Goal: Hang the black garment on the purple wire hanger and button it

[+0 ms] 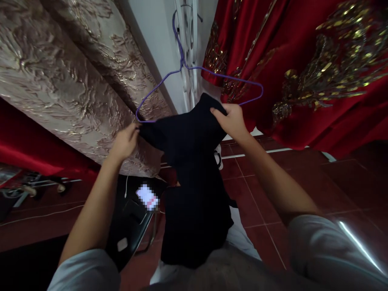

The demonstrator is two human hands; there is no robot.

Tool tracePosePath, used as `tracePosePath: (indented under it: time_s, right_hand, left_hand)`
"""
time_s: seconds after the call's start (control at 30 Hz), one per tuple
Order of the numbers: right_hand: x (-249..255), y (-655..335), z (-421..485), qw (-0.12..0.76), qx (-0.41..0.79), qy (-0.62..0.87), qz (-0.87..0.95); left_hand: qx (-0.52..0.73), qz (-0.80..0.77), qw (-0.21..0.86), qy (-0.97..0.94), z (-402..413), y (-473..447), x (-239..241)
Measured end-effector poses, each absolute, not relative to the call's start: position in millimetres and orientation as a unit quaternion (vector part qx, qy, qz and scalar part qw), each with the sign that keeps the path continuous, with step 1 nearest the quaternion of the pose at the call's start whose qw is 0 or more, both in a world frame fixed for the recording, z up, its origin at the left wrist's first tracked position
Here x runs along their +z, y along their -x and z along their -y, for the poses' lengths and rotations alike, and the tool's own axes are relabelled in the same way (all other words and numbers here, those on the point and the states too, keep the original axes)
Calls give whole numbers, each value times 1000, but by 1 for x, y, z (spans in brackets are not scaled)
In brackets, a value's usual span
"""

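Closest to the camera you've got the two pale grey sleeves at the bottom of the shot, with both bare forearms reaching up and away. A black garment (194, 173) hangs down between them, with its bottom end bunched up around the person's lap. The left hand (125, 141) has its fingers pinched shut on the garment's left top corner, and the right hand (232, 120) is a bit higher, fingers curled over and clamped on the top edge of the same cloth. So both hands are closed on the fabric, holding it spread out in the air. Just under the left arm there's a black chair (129, 226) with a small blurred-out item (147, 197) lying on it, and a thin white cable (39, 216) runs across the dark red tiled floor (273, 182) off to the left. Right behind the top of the garment is a purple wire hanger (182, 64). Its lower left corner sits just beside the left fingers, and its right end passes behind the right hand. Honestly can't tell if the cloth is actually threaded onto it or only held up in front. The hook goes up to some white fixture (190, 36) against the white wall (154, 36). Further back, a beige embossed fabric (75, 72) fills the whole upper left, and a red dress with gold sequin embroidery (303, 93) hangs on the right.
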State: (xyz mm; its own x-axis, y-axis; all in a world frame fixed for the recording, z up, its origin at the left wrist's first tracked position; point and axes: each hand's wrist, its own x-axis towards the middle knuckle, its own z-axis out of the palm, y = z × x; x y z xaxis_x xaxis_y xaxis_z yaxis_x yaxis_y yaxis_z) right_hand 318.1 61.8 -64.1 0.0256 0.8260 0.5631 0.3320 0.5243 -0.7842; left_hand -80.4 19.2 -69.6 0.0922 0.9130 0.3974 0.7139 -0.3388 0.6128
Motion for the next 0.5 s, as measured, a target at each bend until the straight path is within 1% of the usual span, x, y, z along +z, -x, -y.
tracePosePath:
  time_s: [0.07,0.1,0.17,0.27,0.33,0.43,0.47,0.5]
  right_hand:
    - [-55,-324,-55,582,203,454,643]
    - [-53,-325,-53,588,210,456,634]
    - [-54,-321,-46,584,244,452,629]
    - [-60,-315,-34,549,278,436,656]
    - [-59,-321,-26,561,227,427,672]
    - [-45,-354,-21,630,78,439,636]
    - [-37,-369,-22,649,41,447,614]
    - [-28,-384,-24,657,29,457,599]
  left_hand:
    - [434,-523,74,-730,-19,70,-35]
    - [452,-501,68,-735,-19,61,-19]
    - [473,-452,79,-752,-20,38,5]
    - [487,-395,99,-773,-30,6,20]
    - [482,-393,101,-777,-41,-6,21]
    - [451,-421,76,-784,-57,-7,18]
    - [442,-424,65,-788,-60,-5,18]
    - [440,-424,57,-790,-62,-2,19]
